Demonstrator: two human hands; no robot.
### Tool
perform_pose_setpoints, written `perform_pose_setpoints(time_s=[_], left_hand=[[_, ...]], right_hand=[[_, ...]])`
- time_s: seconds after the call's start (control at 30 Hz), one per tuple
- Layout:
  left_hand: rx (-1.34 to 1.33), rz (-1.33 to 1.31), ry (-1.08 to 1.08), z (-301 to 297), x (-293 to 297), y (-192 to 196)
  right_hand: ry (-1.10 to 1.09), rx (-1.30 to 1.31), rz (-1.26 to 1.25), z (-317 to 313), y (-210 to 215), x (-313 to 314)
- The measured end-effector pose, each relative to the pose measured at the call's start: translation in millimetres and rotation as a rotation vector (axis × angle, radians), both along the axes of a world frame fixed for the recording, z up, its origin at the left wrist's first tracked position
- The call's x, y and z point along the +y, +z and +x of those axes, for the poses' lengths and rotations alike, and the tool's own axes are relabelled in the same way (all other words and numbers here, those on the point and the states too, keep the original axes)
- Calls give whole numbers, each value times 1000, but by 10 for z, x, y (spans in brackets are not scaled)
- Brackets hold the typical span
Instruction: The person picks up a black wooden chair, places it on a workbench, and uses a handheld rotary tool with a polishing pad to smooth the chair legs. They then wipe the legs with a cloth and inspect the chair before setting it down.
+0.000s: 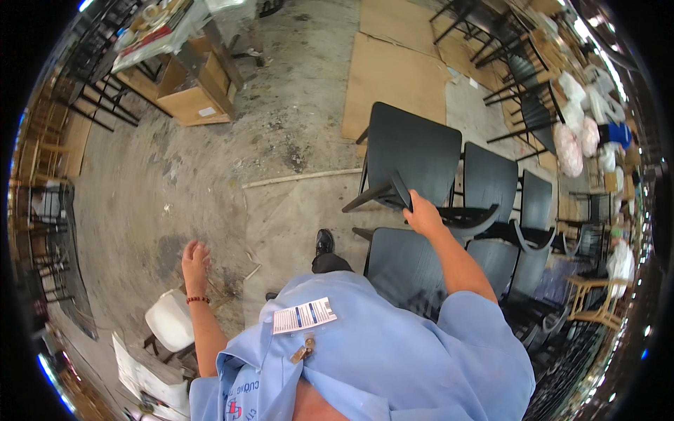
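My right hand (423, 215) is closed round the top of the curved backrest of a black chair (414, 147). That chair stands at the near left end of a row of similar black chairs, its seat turned away from me. Close behind it is another dark chair seat (405, 263), beside my right forearm. My left hand (196, 261) hangs free over the floor on the left, fingers loosely apart and nothing in them. A beaded bracelet (199, 299) circles that wrist.
More black chairs (490, 175) stand in rows to the right. Flat cardboard sheets (393, 77) cover the floor ahead. At the upper left are a worktable (151, 49) and an open cardboard box (200, 95). A white-seated chair (170, 321) stands at lower left.
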State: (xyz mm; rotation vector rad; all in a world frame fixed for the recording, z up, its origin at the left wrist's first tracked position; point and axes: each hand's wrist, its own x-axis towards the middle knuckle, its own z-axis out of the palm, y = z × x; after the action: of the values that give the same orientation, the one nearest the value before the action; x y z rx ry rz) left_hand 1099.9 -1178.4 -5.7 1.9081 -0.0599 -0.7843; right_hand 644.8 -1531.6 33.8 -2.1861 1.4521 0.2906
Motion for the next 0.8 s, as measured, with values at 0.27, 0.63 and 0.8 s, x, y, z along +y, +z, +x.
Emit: perform_pose_setpoints(time_s=[0.27,0.63,0.8], left_hand=[[-72,268,-166,-864,1185,-360],[339,220,681,-2875,3764,-677],[282,273,846,-3982,4846,-736]], right_hand=[[77,-69,-10,-143,-101,131],[493,-177,-292,1566,111,1429],[993,-203,85,2719,140,3864]])
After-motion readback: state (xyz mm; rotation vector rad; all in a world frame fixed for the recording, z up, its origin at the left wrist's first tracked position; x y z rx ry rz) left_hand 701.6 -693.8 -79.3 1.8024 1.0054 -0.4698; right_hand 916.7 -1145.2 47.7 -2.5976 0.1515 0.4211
